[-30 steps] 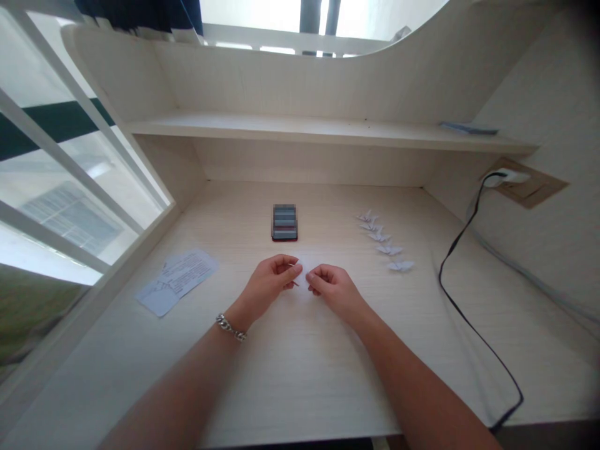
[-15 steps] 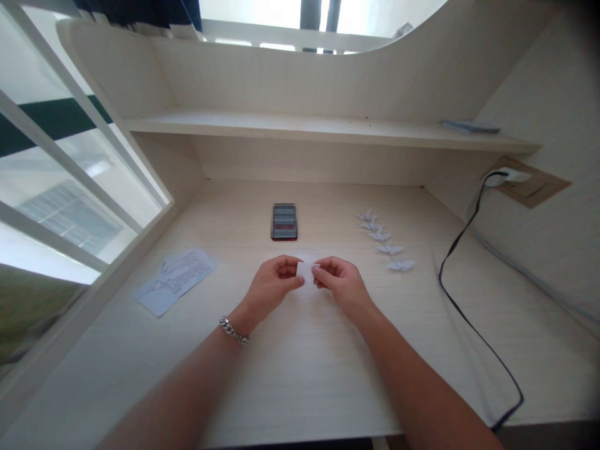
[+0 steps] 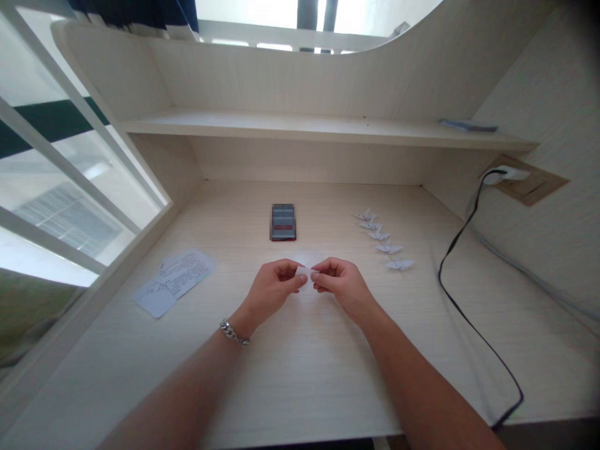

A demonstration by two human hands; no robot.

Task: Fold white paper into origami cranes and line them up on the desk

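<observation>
A small white piece of paper [image 3: 306,273] is held up between my two hands over the middle of the desk. My left hand [image 3: 277,280], with a chain bracelet [image 3: 234,332] at its wrist, pinches the paper's left side between thumb and fingers. On the other side, my right hand [image 3: 341,281] grips the right edge the same way. Fingers cover parts of the paper, so its folds are hard to make out. Several folded white paper cranes [image 3: 388,249] stand in a slanting row beyond my right hand.
Printed paper sheets [image 3: 175,281] lie at the left. A phone [image 3: 283,222] rests behind my hands. A black cable [image 3: 457,300] runs from a wall socket [image 3: 525,180] down the right side. A shelf [image 3: 281,122] spans the back, with a flat item [image 3: 467,125] on it.
The visible part of the paper has become shorter and tilts differently, with my left thumb now lying over it. Both hands stay in nearly the same place.
</observation>
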